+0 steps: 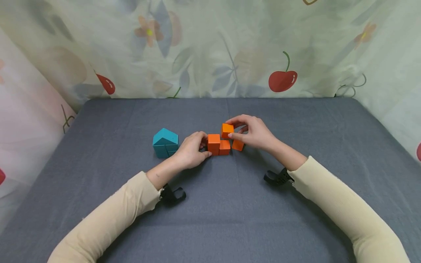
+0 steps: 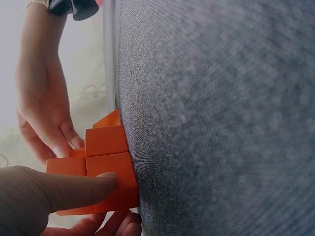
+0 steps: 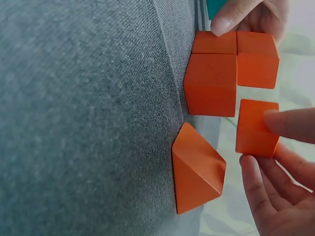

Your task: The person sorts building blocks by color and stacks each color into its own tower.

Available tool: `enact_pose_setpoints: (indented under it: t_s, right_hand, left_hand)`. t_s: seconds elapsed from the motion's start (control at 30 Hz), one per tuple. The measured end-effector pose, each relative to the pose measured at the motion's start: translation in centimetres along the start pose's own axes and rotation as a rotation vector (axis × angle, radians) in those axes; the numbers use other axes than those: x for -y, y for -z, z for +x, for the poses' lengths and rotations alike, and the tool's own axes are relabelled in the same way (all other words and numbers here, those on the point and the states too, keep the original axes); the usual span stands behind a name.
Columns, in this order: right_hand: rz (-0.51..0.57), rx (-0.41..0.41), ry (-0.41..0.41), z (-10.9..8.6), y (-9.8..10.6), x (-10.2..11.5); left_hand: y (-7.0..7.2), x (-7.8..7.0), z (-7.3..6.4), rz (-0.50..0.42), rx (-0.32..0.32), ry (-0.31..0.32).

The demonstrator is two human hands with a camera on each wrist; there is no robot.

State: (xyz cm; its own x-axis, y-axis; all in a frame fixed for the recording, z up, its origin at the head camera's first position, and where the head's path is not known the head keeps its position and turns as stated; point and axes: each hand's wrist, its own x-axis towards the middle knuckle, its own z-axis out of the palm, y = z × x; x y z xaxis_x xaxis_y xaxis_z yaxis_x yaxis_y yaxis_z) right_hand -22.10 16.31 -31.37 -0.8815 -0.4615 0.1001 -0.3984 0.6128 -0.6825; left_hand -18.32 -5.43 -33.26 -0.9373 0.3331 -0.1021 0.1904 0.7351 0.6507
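My left hand (image 1: 192, 149) holds a stack of two orange cubes (image 1: 213, 143) by its left side. In the left wrist view, the thumb (image 2: 83, 191) lies across the stack while the other fingertips curl on its far side. A single orange cube (image 1: 225, 148) stands against the stack's right side. My right hand (image 1: 254, 132) pinches another orange cube (image 3: 253, 130) between thumb and fingers, raised above the single cube's level. Under that hand, an orange triangular block (image 3: 197, 172) lies on the table, apart from the cubes.
Left of my left hand stands a group of teal blocks (image 1: 165, 140), with a triangular one on top. A grey cloth (image 1: 210, 233) covers the table. Patterned curtains (image 1: 210, 47) hang behind it and along both sides.
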Motion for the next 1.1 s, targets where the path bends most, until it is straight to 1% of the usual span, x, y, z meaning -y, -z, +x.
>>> enact_pose_setpoints:
  t_s: [0.17, 0.47, 0.73, 1.1]
  right_hand:
    - [0.013, 0.018, 0.04, -0.6, 0.2, -0.2]
    - [0.027, 0.05, 0.059, -1.3, 0.0, -0.2]
    - [0.04, 0.061, 0.075, -1.3, -0.2, -0.1]
    - [0.028, 0.09, 0.071, -1.2, -0.2, 0.3]
  left_hand:
    - [0.0, 0.0, -0.1, 0.006, -0.002, -0.01]
    - [0.0, 0.1, 0.0, 0.001, -0.009, -0.008]
    - [0.0, 0.1, 0.0, 0.0, -0.008, -0.008]
    - [0.0, 0.0, -0.2, -0.004, -0.001, -0.017]
